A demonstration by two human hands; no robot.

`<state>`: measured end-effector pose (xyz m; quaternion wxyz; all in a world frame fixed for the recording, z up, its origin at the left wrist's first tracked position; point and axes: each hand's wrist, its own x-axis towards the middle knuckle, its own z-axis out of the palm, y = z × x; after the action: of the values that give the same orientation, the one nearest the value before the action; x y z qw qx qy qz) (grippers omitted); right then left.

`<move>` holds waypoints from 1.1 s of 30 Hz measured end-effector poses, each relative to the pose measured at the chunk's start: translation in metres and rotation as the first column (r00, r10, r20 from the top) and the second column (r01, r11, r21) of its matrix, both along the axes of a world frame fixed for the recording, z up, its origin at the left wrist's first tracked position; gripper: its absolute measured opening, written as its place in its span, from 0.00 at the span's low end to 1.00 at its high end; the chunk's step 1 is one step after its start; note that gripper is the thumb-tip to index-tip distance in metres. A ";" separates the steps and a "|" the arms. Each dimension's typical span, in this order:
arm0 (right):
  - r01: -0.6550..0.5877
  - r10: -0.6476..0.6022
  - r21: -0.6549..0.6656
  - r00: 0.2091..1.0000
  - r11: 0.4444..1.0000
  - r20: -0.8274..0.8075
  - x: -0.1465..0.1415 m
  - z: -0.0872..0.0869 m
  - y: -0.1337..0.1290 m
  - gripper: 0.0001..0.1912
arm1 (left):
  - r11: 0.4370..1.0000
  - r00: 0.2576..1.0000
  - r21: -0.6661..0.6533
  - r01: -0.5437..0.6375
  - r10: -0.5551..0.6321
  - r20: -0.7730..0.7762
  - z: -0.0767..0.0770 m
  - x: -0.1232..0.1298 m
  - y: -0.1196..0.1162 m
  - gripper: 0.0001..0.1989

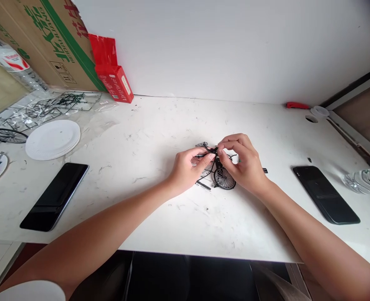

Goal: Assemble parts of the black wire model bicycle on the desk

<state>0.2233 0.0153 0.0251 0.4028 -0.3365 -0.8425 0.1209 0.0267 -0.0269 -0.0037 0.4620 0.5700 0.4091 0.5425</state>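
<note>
A small black model bicycle point(225, 178) with a spoked wheel stands near the middle of the white table, between my two hands. My left hand point(189, 167) pinches a dark upper part of it between thumb and fingers. From the other side, my right hand point(243, 161) holds the same upper part with its thumb and fingertips, and its palm covers some of the model. The fingertips of both hands almost meet there. Thin black rods show below my left hand. A small dark piece point(265, 170) lies just right of my right wrist.
Phones lie at left point(54, 196) and right point(325, 194). White paper plates point(53, 140), plastic part frames point(59, 104), a red box point(117, 85) and a carton point(56, 42) fill the left side. A clear bottle point(366, 180) lies far right, a red tool point(297, 105) back right.
</note>
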 end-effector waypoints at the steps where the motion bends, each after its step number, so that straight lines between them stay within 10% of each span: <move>1: 0.006 -0.006 0.004 1.000 1.000 0.000 -0.001 -0.001 0.000 0.05 | 1.000 1.000 0.002 0.000 0.000 -0.004 0.000 0.000 0.000 0.16; 19: -0.049 0.039 0.049 0.981 0.998 0.189 0.003 0.017 -0.001 0.04 | 1.000 0.999 0.011 -0.028 0.029 -0.024 -0.001 0.000 0.000 0.14; 33: 0.033 -0.043 -0.119 0.996 0.992 -0.083 -0.008 -0.004 -0.006 0.06 | 0.995 0.996 -0.098 -0.018 0.026 0.084 0.000 0.000 0.001 0.17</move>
<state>0.2157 0.0089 0.0211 0.4200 -0.3704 -0.8094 0.1768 0.0267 -0.0262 -0.0034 0.5002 0.5186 0.4211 0.5509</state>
